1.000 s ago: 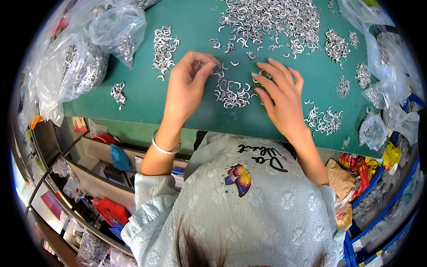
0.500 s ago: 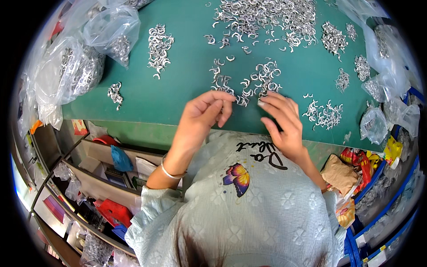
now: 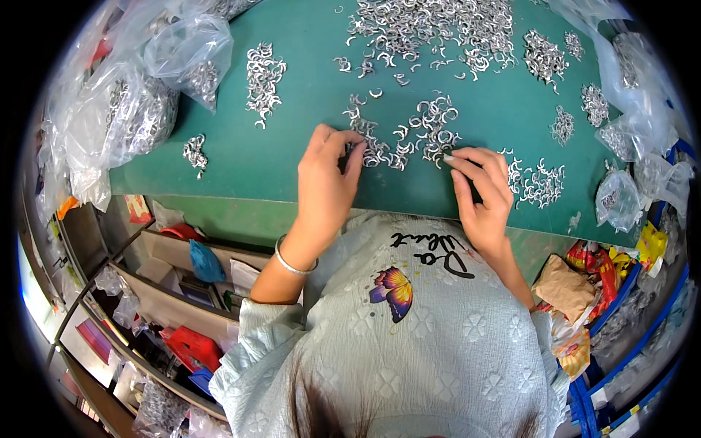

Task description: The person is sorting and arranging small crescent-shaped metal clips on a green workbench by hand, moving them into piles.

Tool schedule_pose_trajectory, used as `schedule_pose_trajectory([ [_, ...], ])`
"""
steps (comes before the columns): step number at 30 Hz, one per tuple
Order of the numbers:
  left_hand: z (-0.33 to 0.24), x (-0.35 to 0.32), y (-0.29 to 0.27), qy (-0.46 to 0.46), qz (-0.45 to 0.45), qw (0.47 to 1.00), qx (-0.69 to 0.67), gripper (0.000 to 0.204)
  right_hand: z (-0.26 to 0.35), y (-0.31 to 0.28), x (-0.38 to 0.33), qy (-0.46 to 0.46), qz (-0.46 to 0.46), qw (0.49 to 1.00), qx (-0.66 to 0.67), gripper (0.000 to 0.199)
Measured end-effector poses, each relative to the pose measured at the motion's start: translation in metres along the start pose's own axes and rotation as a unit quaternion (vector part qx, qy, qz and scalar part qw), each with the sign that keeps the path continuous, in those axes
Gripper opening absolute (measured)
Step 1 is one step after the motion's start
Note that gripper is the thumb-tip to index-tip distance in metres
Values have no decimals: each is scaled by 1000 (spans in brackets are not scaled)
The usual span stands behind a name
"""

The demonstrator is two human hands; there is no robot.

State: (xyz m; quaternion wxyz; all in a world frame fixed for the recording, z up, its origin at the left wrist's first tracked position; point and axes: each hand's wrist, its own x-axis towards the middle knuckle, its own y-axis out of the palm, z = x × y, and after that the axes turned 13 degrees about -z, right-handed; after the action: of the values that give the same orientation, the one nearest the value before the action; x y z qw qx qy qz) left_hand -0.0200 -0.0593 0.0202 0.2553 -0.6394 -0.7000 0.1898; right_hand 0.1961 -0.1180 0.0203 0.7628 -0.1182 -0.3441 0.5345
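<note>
Small silvery crescent-shaped metal pieces (image 3: 436, 120) lie in a loose cluster in front of my hands on the green tabletop (image 3: 292, 164). My left hand (image 3: 325, 175) is at the left side of this cluster. Its thumb and index fingertips come together beside the pieces there; whatever is between them is too small to make out. At the cluster's right side, my right hand (image 3: 483, 191) has its fingers stretched out and its thumb apart. Its foremost fingertip touches the near right edge of the cluster, and no piece shows in its grasp.
A large heap of similar pieces (image 3: 438, 25) covers the far middle. Smaller piles lie at the left (image 3: 264, 80), far right (image 3: 544, 57) and near right (image 3: 539, 182). Clear plastic bags of parts (image 3: 135, 109) crowd the left side; more bags (image 3: 617, 197) line the right.
My left hand has drawn back to the left and slightly away from me, its thumb and index tips closer together. My right hand has shifted right. Pieces between them sit slightly differently.
</note>
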Motion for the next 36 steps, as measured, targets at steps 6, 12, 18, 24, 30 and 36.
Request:
schedule_pose_trajectory([
  [6, 6, 8, -17, -290, 98, 894, -326, 6, -2, -4, 2, 14, -16, 1000, 6, 17],
  [12, 8, -1, -20, -303, 61, 802, -511, 10, 0, -6, 0, -35, 20, 994, -98, 30],
  [18, -4, -21, -11, -75, 73, 991, -81, 14, 5, 3, -15, -51, 170, 977, -117, 48],
  [24, -20, -17, 2, -297, 191, 822, -447, 20, 0, -13, -20, 79, 63, 986, 136, 44],
  [30, -66, -14, 48, 31, 194, 920, -341, 26, 27, 0, 12, 513, -14, 596, 618, 53],
  [36, -93, -11, 56, 148, 183, 927, -290, 36, -3, -5, 15, 496, -35, 380, 780, 42],
])
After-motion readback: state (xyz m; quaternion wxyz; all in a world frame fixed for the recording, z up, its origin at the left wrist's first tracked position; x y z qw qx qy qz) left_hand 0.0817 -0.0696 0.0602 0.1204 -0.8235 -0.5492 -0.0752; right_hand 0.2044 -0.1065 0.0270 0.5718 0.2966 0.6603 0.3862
